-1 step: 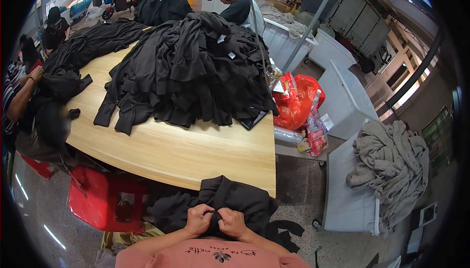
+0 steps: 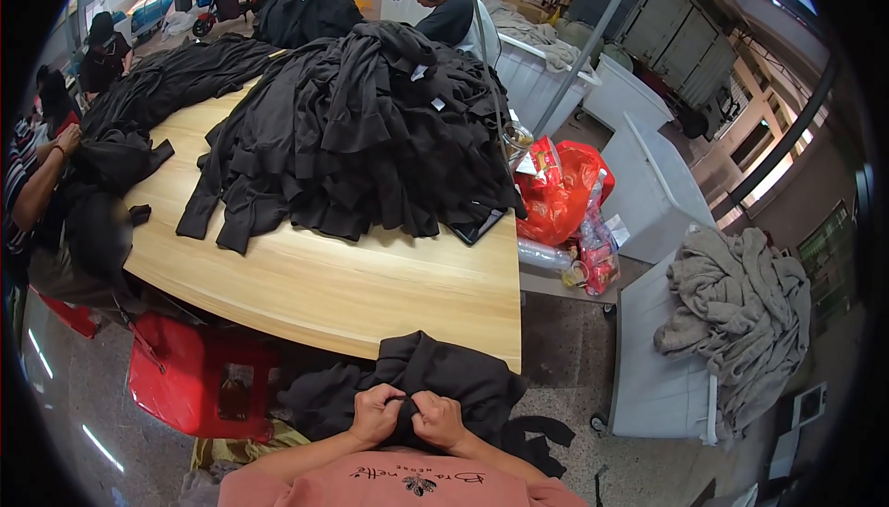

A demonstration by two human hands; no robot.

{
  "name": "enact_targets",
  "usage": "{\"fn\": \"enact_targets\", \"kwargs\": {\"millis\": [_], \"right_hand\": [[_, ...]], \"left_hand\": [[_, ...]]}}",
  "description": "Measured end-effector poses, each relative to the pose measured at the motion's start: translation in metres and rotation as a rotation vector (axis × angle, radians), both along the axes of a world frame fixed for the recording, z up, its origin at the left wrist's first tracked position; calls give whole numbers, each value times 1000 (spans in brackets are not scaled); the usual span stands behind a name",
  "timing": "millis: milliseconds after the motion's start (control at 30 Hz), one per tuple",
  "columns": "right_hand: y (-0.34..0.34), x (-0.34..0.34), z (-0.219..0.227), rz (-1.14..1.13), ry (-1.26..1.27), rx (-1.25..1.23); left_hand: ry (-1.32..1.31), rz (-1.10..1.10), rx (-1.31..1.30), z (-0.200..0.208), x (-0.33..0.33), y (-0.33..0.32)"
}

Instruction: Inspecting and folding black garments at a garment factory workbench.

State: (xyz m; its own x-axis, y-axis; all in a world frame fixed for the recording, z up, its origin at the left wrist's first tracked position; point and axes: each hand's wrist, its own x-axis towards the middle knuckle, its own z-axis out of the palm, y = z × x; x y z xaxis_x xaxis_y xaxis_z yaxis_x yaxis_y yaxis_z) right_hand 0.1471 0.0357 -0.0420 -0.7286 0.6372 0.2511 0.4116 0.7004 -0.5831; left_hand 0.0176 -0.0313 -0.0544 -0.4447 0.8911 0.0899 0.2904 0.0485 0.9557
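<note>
A dark knit garment [image 2: 463, 373] lies across my lap and up over the table's near edge, with one strip hanging to the right. My left hand [image 2: 377, 415] pinches a fold of it close to my body. Right beside it, my right hand [image 2: 438, 419] grips the same fold, the two sets of knuckles almost touching. What part of the garment sits between the fingers is hidden. Farther off on the wooden table [image 2: 398, 294] rises a big heap of dark garments [image 2: 352, 137], sleeves trailing toward me.
A phone [image 2: 479, 226] lies by the heap. Right of the table are a red plastic bag [image 2: 565, 192] and a white bin [image 2: 648, 359] piled with grey garments [image 2: 741, 312]. A red stool [image 2: 190, 382] stands at left. Co-workers sit at left [image 2: 42, 183] and stand beyond the heap [image 2: 454, 7].
</note>
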Motion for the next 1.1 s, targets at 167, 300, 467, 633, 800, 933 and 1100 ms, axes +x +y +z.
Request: {"fn": "enact_targets", "kwargs": {"millis": [167,300,467,633,800,933,1100], "right_hand": [[2,-5,-9,-80,31,-9],[-3,-5,-11,-138,-2,-68],[5,0,-5,-39,251,-44],[15,4,17,-29,146,114],[34,13,9,-192,87,121],[33,19,2,-184,-178,-36],[15,5,26,-19,-81,555]], "left_hand": [[-17,107,68,-12,7,5],[41,98,80,-11,11,-3],[-83,-28,59,13,4,3],[-11,-440,-191,22,-26,26],[-60,-399,-197,20,-51,29],[-224,-376,-308,17,-62,18],[-299,-325,-343,11,-51,6]]}}
